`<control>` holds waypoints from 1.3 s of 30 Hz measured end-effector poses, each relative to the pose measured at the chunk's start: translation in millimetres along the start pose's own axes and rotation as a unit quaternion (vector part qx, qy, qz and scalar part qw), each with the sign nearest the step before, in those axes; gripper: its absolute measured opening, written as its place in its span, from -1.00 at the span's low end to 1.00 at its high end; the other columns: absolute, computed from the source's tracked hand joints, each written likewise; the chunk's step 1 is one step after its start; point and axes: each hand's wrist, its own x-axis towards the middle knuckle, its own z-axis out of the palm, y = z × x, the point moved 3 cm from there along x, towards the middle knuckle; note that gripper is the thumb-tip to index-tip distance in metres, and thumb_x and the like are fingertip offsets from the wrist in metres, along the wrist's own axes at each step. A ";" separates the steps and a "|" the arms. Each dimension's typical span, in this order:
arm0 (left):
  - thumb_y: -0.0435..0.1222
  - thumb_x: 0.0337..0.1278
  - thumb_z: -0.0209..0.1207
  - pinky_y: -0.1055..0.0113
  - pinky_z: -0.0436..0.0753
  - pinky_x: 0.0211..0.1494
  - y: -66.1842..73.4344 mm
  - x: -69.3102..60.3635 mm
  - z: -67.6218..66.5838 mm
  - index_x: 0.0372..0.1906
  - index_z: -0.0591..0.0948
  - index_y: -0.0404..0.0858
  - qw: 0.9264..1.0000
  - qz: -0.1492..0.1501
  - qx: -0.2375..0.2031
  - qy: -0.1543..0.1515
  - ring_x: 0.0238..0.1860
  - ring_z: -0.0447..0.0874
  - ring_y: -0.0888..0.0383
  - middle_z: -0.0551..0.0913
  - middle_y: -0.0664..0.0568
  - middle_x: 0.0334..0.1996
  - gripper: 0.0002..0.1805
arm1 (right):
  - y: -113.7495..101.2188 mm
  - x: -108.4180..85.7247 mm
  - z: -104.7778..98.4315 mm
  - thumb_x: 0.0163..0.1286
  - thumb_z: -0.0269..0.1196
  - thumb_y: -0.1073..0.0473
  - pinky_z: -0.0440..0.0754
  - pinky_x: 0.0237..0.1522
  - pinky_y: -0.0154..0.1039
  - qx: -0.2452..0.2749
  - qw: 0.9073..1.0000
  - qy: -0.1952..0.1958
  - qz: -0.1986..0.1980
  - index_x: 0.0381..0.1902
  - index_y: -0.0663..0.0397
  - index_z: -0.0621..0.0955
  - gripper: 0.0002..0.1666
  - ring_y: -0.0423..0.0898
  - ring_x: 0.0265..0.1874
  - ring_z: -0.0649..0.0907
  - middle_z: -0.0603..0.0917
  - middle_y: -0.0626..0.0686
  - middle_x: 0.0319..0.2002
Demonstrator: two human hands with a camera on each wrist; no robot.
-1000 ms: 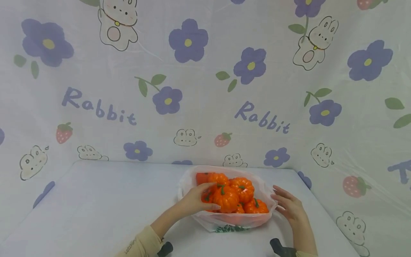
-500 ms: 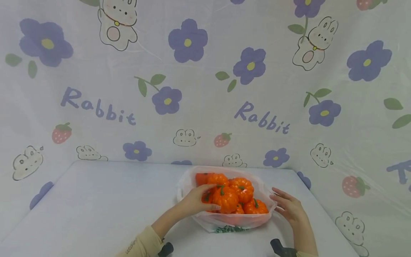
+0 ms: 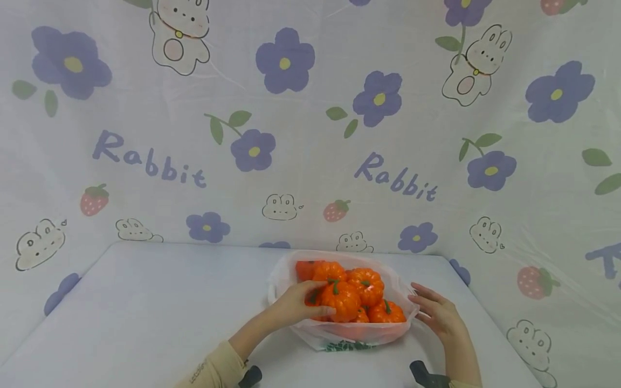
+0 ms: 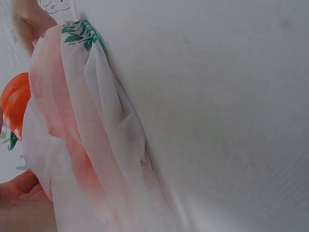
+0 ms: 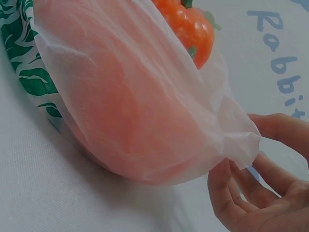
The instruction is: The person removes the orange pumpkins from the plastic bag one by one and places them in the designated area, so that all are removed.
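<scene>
A white translucent plastic bag (image 3: 339, 335) with a green leaf print lies on its side on the table, its mouth gaping. Several small orange pumpkins (image 3: 366, 285) with green stems fill it. My left hand (image 3: 296, 304) reaches into the bag's mouth from the left and grips the front pumpkin (image 3: 342, 302), fingers behind and thumb in front. At the bag's right end, my right hand (image 3: 439, 312) holds the rim; in the right wrist view its fingers (image 5: 282, 129) lie around the gathered plastic. The bag wall hides the lower pumpkins.
The bag stands toward the back of a white-covered table (image 3: 170, 302). A curtain (image 3: 310, 161) printed with rabbits and flowers hangs behind and beside it. Dark wrist mounts (image 3: 427, 375) show near both wrists.
Almost nothing differs. The left hand still grips the front pumpkin, its fingers shifted very slightly; the bag and right hand keep their places.
</scene>
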 end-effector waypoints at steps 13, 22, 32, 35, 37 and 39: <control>0.04 -0.02 0.40 -0.05 0.39 0.46 0.5 2.9 5.8 0.34 0.45 -0.09 1.000 -0.008 0.013 0.009 0.39 0.39 -0.01 0.48 0.02 0.35 -0.22 | 0.7 -1.0 -0.5 0.40 0.23 0.08 0.13 0.52 0.16 -0.005 1.000 -0.006 0.004 0.51 0.16 0.14 -0.15 0.27 0.48 0.12 0.03 0.28 0.54; -0.08 -0.05 0.45 -0.08 0.38 0.46 5.5 2.6 5.5 0.35 0.43 -0.06 1.000 -0.012 0.005 0.004 0.39 0.38 -0.05 0.46 0.00 0.36 -0.22 | -1.3 -0.3 -0.1 0.40 0.22 0.09 0.15 0.51 0.15 -0.007 1.000 -0.004 0.004 0.51 0.16 0.14 -0.16 0.25 0.48 0.14 0.04 0.28 0.54; -0.02 -0.06 0.44 -0.06 0.38 0.46 5.0 0.7 5.5 0.32 0.46 -0.06 1.000 0.005 0.004 0.015 0.38 0.40 -0.03 0.48 0.01 0.34 -0.24 | -1.1 -1.3 0.6 0.41 0.22 0.12 0.12 0.52 0.17 0.002 1.000 -0.004 0.003 0.51 0.17 0.14 -0.17 0.25 0.49 0.13 0.04 0.26 0.54; -0.01 -0.08 0.44 -0.06 0.37 0.47 4.4 -0.5 5.1 0.31 0.47 -0.07 1.000 0.015 -0.001 0.018 0.38 0.40 -0.03 0.49 0.02 0.34 -0.23 | -0.8 -1.9 0.8 0.41 0.22 0.12 0.12 0.52 0.17 0.003 1.000 -0.003 0.002 0.51 0.17 0.14 -0.18 0.25 0.49 0.13 0.04 0.26 0.54; -0.02 -0.08 0.44 -0.05 0.36 0.48 4.0 -1.0 4.8 0.31 0.47 -0.05 1.000 0.020 -0.007 0.021 0.39 0.39 -0.01 0.49 0.03 0.34 -0.24 | -0.7 -2.5 0.9 0.41 0.21 0.12 0.12 0.52 0.17 0.003 1.000 -0.005 0.000 0.51 0.17 0.14 -0.18 0.25 0.49 0.13 0.04 0.26 0.55; -0.02 -0.08 0.44 -0.05 0.36 0.48 3.5 -1.3 4.6 0.30 0.46 -0.04 0.999 0.025 -0.013 0.025 0.40 0.38 -0.01 0.48 0.04 0.34 -0.25 | -0.6 -3.2 1.2 0.42 0.20 0.13 0.12 0.52 0.17 0.002 1.000 -0.007 -0.001 0.51 0.17 0.14 -0.19 0.24 0.49 0.13 0.04 0.26 0.55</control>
